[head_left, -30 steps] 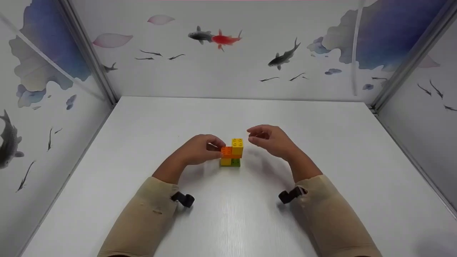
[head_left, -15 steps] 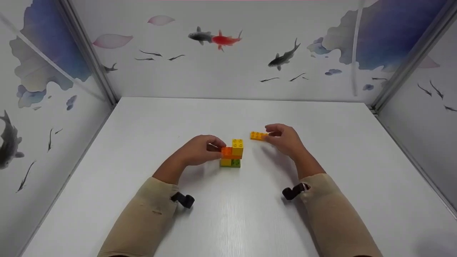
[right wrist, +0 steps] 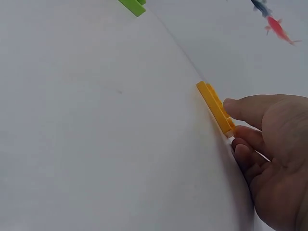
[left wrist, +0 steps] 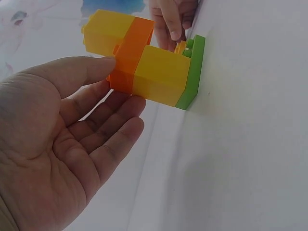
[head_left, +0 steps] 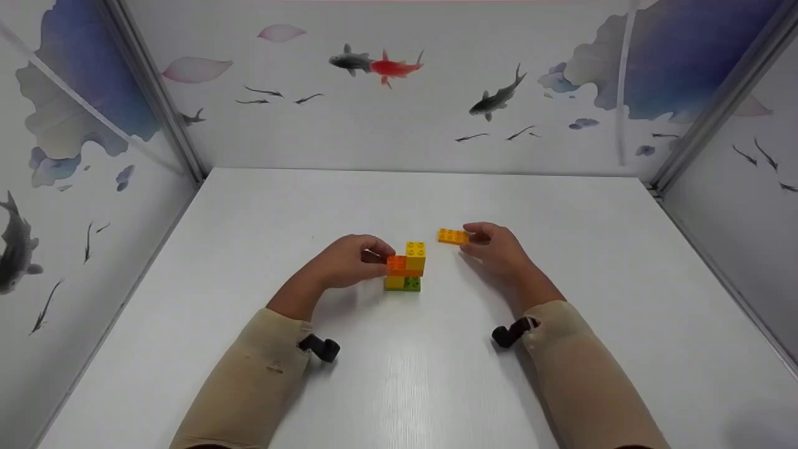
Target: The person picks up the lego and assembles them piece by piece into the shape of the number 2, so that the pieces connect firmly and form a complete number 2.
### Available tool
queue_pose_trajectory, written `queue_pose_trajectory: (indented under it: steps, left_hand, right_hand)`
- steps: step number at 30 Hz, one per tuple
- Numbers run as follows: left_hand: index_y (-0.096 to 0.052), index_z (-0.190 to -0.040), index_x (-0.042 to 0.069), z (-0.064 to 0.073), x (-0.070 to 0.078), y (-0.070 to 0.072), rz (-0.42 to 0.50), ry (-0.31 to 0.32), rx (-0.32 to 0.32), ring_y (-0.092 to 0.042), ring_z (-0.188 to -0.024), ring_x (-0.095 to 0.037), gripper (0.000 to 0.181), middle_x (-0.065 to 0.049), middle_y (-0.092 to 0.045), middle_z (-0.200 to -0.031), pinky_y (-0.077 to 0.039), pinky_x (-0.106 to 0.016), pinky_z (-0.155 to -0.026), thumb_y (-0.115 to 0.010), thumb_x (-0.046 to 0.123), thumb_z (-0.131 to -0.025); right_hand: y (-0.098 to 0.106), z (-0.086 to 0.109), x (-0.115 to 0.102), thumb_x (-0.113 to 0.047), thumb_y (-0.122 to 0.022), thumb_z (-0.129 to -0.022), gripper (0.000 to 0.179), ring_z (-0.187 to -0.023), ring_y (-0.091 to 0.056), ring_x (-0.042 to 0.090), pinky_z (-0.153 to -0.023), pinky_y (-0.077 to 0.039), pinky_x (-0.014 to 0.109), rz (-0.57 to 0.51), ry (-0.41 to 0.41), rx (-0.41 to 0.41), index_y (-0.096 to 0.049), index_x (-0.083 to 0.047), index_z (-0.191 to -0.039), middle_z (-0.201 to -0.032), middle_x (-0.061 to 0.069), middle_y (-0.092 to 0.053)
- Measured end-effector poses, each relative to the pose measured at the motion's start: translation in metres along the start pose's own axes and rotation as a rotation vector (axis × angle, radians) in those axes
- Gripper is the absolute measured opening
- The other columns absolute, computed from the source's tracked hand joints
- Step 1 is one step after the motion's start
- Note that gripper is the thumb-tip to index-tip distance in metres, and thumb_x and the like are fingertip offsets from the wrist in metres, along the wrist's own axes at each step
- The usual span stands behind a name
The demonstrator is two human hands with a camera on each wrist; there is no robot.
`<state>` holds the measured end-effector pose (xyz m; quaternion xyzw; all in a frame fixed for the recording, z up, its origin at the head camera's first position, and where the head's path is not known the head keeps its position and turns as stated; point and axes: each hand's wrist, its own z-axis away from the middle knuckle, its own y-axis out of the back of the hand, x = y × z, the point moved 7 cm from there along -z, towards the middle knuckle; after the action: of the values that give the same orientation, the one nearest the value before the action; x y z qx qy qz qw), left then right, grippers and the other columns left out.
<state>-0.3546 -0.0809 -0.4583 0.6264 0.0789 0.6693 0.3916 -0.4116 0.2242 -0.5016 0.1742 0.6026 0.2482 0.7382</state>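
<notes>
In the head view, a small stack of toy building bricks stands mid-table. It has a green base plate (head_left: 412, 284), a lower yellow brick (head_left: 394, 282), an orange brick (head_left: 396, 263) across it and an upper yellow brick (head_left: 416, 255) at the right end. My left hand (head_left: 351, 262) pinches the left end of the orange brick, thumb on the near side. Behind and right of the stack lies a flat yellow-orange brick (head_left: 452, 236) with two rows of studs. My right hand (head_left: 495, 246) pinches its right end between thumb and index finger (right wrist: 248, 137).
A white table (head_left: 399, 374) carries the bricks. Patterned panels enclose it at the back (head_left: 424, 125) and both sides. A dark wrist mount (head_left: 321, 348) sticks inward from the left sleeve, and another wrist mount (head_left: 514, 332) from the right.
My right hand has moved right from beside the stack to the flat brick's right end, uncovering that brick. Its fingers have since closed in on the end. The left hand and stack stay put.
</notes>
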Motion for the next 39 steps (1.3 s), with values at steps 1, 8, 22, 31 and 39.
queue_pose_trajectory:
  steps: [1, 8, 22, 31, 39]
  left_hand:
    - [-0.073, -0.127, 0.028, 0.000, 0.000, 0.000, 0.002, -0.001, 0.001, -0.065, -0.131, -0.020, 0.028, 0.005, -0.069, -0.134, -0.056, -0.042, -0.113, -0.078, 0.027, -0.099]
    - [-0.073, -0.127, 0.028, 0.000, 0.000, 0.000, 0.003, 0.006, 0.003, -0.065, -0.131, -0.021, 0.029, 0.005, -0.069, -0.134, -0.057, -0.042, -0.112, -0.079, 0.027, -0.098]
    - [-0.073, -0.127, 0.028, 0.000, -0.001, 0.000, 0.011, -0.002, -0.009, -0.065, -0.131, -0.021, 0.029, 0.004, -0.069, -0.134, -0.056, -0.043, -0.114, -0.078, 0.028, -0.099]
    - [-0.074, -0.125, 0.031, 0.000, -0.002, 0.001, 0.006, 0.023, -0.003, -0.065, -0.129, -0.019, 0.027, 0.007, -0.069, -0.132, -0.057, -0.043, -0.112, -0.078, 0.028, -0.099]
    - [-0.074, -0.125, 0.031, 0.001, 0.000, 0.001, -0.006, 0.025, 0.001, -0.066, -0.127, -0.019, 0.027, 0.007, -0.069, -0.131, -0.057, -0.042, -0.112, -0.078, 0.029, -0.098]
  right_hand:
    - [-0.001, 0.001, -0.001, -0.024, -0.075, -0.102, 0.051, -0.137, -0.055, 0.026, -0.123, -0.048, 0.042, 0.012, 0.004, -0.003, -0.060, -0.024, -0.151, -0.149, 0.004, -0.060]
    - [-0.006, 0.002, -0.001, -0.021, -0.071, -0.103, 0.041, -0.132, -0.055, 0.026, -0.124, -0.046, 0.043, 0.044, -0.043, 0.029, -0.065, -0.024, -0.143, -0.141, 0.001, -0.061]
    - [0.002, 0.003, -0.008, -0.024, -0.071, -0.104, 0.042, -0.135, -0.056, 0.029, -0.122, -0.049, 0.045, 0.074, -0.018, 0.037, -0.065, -0.021, -0.146, -0.147, 0.007, -0.062]
    - [0.010, 0.016, -0.040, -0.025, -0.073, -0.103, 0.040, -0.138, -0.060, 0.025, -0.116, -0.054, 0.043, 0.009, 0.084, 0.026, -0.068, -0.024, -0.143, -0.145, 0.002, -0.067]
    - [0.006, 0.037, -0.072, -0.025, -0.074, -0.103, 0.038, -0.129, -0.065, 0.025, -0.112, -0.057, 0.042, 0.016, 0.169, -0.016, -0.070, -0.025, -0.141, -0.140, 0.000, -0.068]
